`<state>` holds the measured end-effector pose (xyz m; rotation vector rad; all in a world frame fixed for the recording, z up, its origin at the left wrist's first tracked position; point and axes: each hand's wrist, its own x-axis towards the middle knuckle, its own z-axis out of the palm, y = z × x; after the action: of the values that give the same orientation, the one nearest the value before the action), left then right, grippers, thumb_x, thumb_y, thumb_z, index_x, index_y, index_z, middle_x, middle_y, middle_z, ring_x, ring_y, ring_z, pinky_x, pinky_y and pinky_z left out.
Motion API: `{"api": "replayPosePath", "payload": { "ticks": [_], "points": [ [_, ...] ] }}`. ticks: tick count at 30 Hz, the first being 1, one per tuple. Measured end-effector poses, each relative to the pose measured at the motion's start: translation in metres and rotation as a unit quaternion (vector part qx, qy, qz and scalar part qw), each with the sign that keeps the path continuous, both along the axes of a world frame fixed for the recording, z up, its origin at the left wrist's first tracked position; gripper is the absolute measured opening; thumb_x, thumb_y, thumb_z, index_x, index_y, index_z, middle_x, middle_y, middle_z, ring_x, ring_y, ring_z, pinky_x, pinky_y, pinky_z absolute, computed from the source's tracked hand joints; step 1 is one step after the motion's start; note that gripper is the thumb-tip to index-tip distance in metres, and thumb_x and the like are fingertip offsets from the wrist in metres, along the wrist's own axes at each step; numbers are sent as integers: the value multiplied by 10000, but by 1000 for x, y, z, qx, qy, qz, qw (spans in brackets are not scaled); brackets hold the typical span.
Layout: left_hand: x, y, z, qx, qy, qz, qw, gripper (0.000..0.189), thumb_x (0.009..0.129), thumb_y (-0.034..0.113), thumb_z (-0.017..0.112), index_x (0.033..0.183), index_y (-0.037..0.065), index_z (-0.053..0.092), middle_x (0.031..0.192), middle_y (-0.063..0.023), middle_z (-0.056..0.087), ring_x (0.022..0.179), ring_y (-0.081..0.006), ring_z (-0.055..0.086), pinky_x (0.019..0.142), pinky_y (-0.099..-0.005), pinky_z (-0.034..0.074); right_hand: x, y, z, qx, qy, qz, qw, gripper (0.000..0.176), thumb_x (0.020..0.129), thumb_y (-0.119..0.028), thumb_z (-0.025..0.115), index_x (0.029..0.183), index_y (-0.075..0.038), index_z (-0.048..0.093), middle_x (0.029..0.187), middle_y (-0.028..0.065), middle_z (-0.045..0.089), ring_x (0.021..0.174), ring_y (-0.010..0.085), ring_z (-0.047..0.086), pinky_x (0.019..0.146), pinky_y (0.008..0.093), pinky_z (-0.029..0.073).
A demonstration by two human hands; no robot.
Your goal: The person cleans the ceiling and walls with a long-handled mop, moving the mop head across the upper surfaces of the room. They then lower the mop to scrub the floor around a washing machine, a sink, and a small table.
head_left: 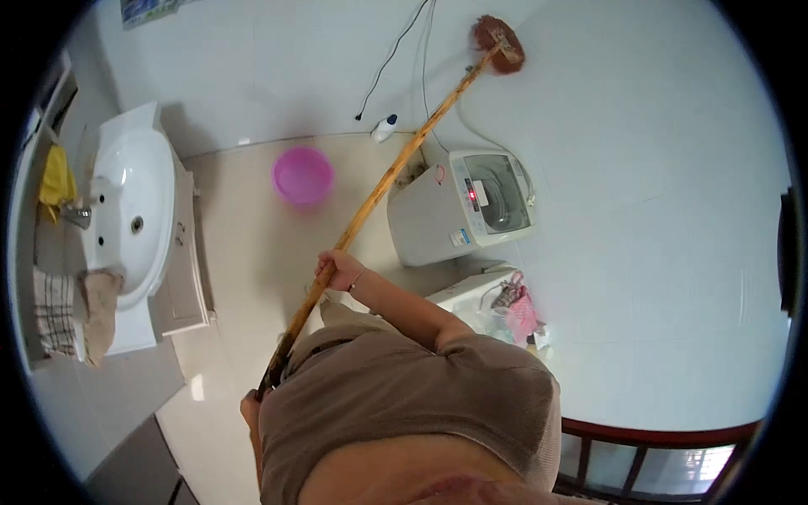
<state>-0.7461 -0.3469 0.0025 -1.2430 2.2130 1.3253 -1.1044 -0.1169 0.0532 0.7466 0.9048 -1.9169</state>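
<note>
A long-handled broom (370,202) with a rough wooden pole runs diagonally from lower left to upper right. Its reddish-brown head (499,44) is raised against the white wall at the top. My right hand (342,271), with a thin bracelet at the wrist, is wrapped round the middle of the pole. Down at the dark lower end, my left hand (251,406) is closed on the pole beside my body, its fingers partly hidden by the brown shirt.
A washing machine (425,217) with a lit panel stands right of the pole. On the floor are a pink basin (303,176) and a white bottle (384,129). A sink (151,210) lines the left wall. Cables (394,55) hang down the wall. A dark red railing (656,436) is lower right.
</note>
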Motion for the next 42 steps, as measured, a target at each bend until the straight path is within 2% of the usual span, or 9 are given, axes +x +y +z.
{"api": "replayPosePath", "payload": {
  "ticks": [2, 10, 20, 22, 26, 30, 32, 39, 42],
  "points": [
    [3, -16, 10, 60, -39, -114, 991, 412, 799, 333, 615, 597, -15, 523, 523, -88, 496, 460, -168, 431, 430, -342, 346, 18, 8, -13, 7, -20, -16, 1000, 100, 790, -100, 549, 717, -58, 494, 643, 72, 483, 646, 228, 522, 616, 411, 460],
    [-35, -69, 32, 320, -120, -126, 931, 546, 867, 463, 499, 483, 81, 428, 412, -12, 369, 323, -111, 278, 319, -289, 207, 28, 15, -50, 161, 30, -55, 985, 137, 784, -124, 612, 801, -34, 509, 760, 98, 514, 722, 249, 533, 628, 427, 480],
    [6, -66, 35, 258, -126, -105, 952, 491, 878, 421, 492, 514, 106, 393, 437, 4, 359, 340, -97, 279, 322, -267, 207, 61, 5, -117, 314, -86, -19, 945, 186, 786, -183, 559, 881, -66, 449, 797, 86, 446, 640, 228, 467, 484, 398, 409],
    [16, -64, 31, 255, -131, -94, 953, 485, 870, 416, 501, 511, 108, 396, 436, 3, 364, 342, -99, 285, 325, -269, 214, 70, 11, -121, 284, -119, 12, 951, 139, 787, -118, 569, 799, -65, 441, 842, 73, 465, 755, 249, 503, 727, 443, 471],
    [30, -69, 23, 257, -115, -74, 957, 473, 842, 402, 541, 488, 120, 405, 423, 3, 365, 340, -100, 307, 328, -273, 224, 75, 10, -131, 229, -130, 5, 965, 129, 773, -104, 561, 778, -57, 441, 817, 80, 470, 757, 247, 506, 719, 422, 471],
    [45, -88, 19, 300, -132, -17, 945, 489, 846, 413, 544, 485, 116, 400, 406, -1, 357, 310, -100, 284, 309, -267, 195, 80, -22, -97, 218, -111, 29, 969, 100, 775, -97, 542, 737, -52, 461, 774, 97, 497, 731, 238, 520, 720, 382, 477],
    [46, -83, 35, 290, -138, -9, 947, 504, 849, 438, 531, 492, 109, 396, 412, -6, 360, 314, -104, 276, 313, -270, 187, 82, -30, -94, 176, -81, 48, 980, 113, 776, -101, 554, 853, -49, 490, 772, 90, 491, 666, 259, 527, 536, 403, 479],
    [29, -46, 61, 318, -174, 0, 932, 535, 866, 499, 467, 509, 106, 407, 422, -5, 359, 327, -112, 281, 317, -273, 189, 67, -29, -68, 224, -68, 0, 972, 53, 743, -17, 583, 751, -8, 532, 802, 134, 552, 725, 265, 573, 658, 377, 510],
    [1, -27, 67, 306, -167, -12, 937, 547, 861, 529, 456, 519, 103, 414, 421, -1, 349, 328, -109, 284, 318, -267, 189, 39, 11, -172, 172, 39, 70, 982, 55, 758, -56, 570, 744, -22, 529, 728, 134, 573, 664, 266, 594, 609, 403, 517]
  ]
}}
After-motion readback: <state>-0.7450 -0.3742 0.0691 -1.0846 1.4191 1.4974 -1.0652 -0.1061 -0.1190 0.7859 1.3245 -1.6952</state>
